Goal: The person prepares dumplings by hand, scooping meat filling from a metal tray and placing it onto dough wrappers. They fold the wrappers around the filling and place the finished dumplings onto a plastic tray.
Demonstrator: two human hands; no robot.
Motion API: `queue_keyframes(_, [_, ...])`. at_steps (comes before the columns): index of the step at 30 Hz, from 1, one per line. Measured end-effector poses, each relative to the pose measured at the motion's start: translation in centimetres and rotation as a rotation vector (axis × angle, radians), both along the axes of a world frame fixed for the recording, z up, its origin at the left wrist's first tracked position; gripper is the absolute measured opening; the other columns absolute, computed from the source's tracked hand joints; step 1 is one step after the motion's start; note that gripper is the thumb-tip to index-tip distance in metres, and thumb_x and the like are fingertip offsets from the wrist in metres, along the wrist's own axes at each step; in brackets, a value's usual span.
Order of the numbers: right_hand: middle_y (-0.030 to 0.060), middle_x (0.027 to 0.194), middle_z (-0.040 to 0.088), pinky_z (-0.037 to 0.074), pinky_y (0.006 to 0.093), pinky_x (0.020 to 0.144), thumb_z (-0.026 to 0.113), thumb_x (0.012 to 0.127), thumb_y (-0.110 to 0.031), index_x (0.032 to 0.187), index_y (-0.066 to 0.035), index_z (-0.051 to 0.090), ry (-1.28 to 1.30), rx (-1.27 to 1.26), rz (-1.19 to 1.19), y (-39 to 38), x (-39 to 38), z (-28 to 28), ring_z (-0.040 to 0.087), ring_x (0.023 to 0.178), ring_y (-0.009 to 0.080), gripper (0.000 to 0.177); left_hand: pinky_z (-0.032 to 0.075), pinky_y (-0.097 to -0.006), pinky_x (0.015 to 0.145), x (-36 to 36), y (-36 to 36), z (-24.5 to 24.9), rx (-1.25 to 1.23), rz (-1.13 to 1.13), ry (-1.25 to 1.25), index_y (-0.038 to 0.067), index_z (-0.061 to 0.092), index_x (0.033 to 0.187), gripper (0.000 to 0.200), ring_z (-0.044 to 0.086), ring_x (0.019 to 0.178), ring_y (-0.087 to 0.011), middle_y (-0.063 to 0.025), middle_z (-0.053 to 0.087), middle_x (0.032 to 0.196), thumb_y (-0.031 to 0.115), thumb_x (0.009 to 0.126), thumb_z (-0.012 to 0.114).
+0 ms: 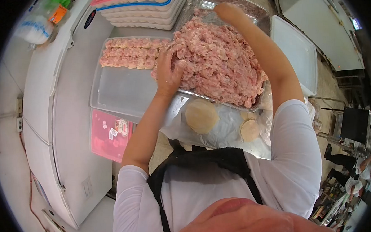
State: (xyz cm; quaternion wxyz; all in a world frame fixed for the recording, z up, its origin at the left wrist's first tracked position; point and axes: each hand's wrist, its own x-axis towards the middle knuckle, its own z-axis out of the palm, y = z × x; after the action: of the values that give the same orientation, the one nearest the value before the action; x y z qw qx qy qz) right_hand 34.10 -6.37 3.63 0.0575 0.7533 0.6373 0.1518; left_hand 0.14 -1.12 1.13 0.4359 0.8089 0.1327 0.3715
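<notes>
Ground meat (pixel 220 59) is heaped in a large metal tray (pixel 251 3). At the heap's left edge is my left hand (pixel 169 70), fingers curled round something I cannot make out. My right hand (pixel 228 13) is over the far part of the metal tray, its fingers bent and mostly hidden. Left of the heap, a plastic tray (pixel 121 92) holds rows of small meat-filled pieces (pixel 127 52) along its far side. Round dough wrappers (pixel 201 116) lie in a stack on plastic sheeting near my body, with smaller ones (pixel 249 130) to the right.
Stacked lidded containers (pixel 142 13) stand behind the plastic tray. A pink lid (pixel 109 134) is at the near left, and a white container (pixel 295 51) is right of the metal tray. Other people (pixel 355 187) are far off at the lower right.
</notes>
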Motion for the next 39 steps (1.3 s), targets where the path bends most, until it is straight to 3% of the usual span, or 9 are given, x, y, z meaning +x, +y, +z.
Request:
queue_keyframes(5, [0.0169,0.09,0.066,0.051,0.0422,0.078,0.055,0.082,-0.012,0.091,-0.003,0.066,0.203,-0.119,-0.037,-4.1,1.1,5.3,0.064,0.091,0.0329,0.017,0.027,-0.0485,0.107,0.0,0.2,0.0,0.054,-0.002,0.012,0.005,0.055,0.121,0.047,0.039,0.124,-0.0433,-0.0226,0.051,0.125,0.037,0.087,0.054])
queue_keyframes(9, [0.0185,0.098,0.066,0.05,0.0436,0.084,0.053,0.083,-0.007,0.096,-0.002,0.066,0.086,-0.149,-0.217,-2.5,4.1,-0.9,0.062,0.096,0.034,0.019,0.028,-0.0485,0.106,0.0,0.0,0.4,0.023,-0.01,-0.011,0.005,0.055,0.121,0.046,0.04,0.124,-0.0434,-0.0227,0.051,0.125,0.037,0.088,0.054])
queue_keyframes(13, [0.0181,0.105,0.066,0.052,0.044,0.083,0.05,0.086,-0.007,0.097,0.001,0.066,0.184,-0.401,-0.136,-2.7,-4.8,3.5,0.063,0.101,0.0327,0.021,0.03,-0.0479,0.105,0.1,0.2,-0.3,0.104,0.018,-0.025,0.005,0.055,0.122,0.047,0.043,0.119,-0.0424,-0.0225,0.051,0.123,0.038,0.089,0.053])
queue_keyframes(21, [0.0116,0.087,0.069,0.054,0.0413,0.067,0.056,0.087,-0.017,0.09,-0.011,0.071,-0.211,-0.151,0.054,-0.8,-7.3,5.8,0.067,0.08,0.0296,0.017,0.032,-0.0468,0.103,0.2,0.2,-0.9,0.059,0.038,-0.032,0.004,0.055,0.121,0.05,0.045,0.115,-0.0412,-0.0231,0.051,0.12,0.042,0.088,0.053])
queue_keyframes(27, [0.0109,0.081,0.067,0.052,0.0421,0.073,0.055,0.087,-0.017,0.09,-0.009,0.07,0.041,-0.036,0.122,-6.9,-6.3,11.0,0.065,0.08,0.0322,0.018,0.034,-0.0467,0.099,0.3,0.1,-0.3,0.142,0.055,-0.026,0.003,0.055,0.12,0.05,0.047,0.11,-0.0398,-0.0227,0.052,0.117,0.041,0.088,0.053])
queue_keyframes(30, [0.0104,0.093,0.068,0.05,0.0413,0.084,0.053,0.088,-0.013,0.099,-0.008,0.069,0.184,-0.258,-0.344,-6.1,-4.7,12.2,0.064,0.091,0.0296,0.02,0.034,-0.0467,0.1,0.2,0.0,-0.9,0.032,0.042,-0.021,0.004,0.055,0.12,0.049,0.046,0.112,-0.04,-0.0228,0.052,0.118,0.04,0.088,0.053])
queue_keyframes(33, [0.0113,0.108,0.066,0.047,0.0404,0.091,0.053,0.089,-0.014,0.109,-0.007,0.066,-0.065,-0.308,-0.2,-3.8,4.6,0.9,0.061,0.102,0.0282,0.025,0.033,-0.0468,0.102,0.2,0.1,-1.1,0.062,0.044,-0.049,0.004,0.055,0.121,0.048,0.045,0.114,-0.0407,-0.0228,0.051,0.121,0.039,0.089,0.053])
queue_keyframes(35, [0.0123,0.113,0.064,0.047,0.0403,0.092,0.053,0.089,-0.013,0.112,-0.008,0.065,0.172,-0.173,-0.116,-3.8,2.5,-2.0,0.06,0.105,0.0286,0.027,0.032,-0.0466,0.103,0.1,0.2,-1.2,0.063,0.044,-0.021,0.004,0.055,0.121,0.048,0.045,0.116,-0.0409,-0.0226,0.051,0.122,0.039,0.089,0.053])
queue_keyframes(39, [0.0144,0.113,0.064,0.047,0.0407,0.091,0.051,0.089,-0.011,0.114,-0.007,0.065,0.358,-0.315,0.074,-6.3,-1.7,5.2,0.06,0.106,0.0314,0.029,0.03,-0.0463,0.105,0.2,0.0,-0.4,0.026,0.007,-0.011,0.004,0.055,0.121,0.049,0.045,0.117,-0.0408,-0.0219,0.052,0.122,0.041,0.089,0.052])
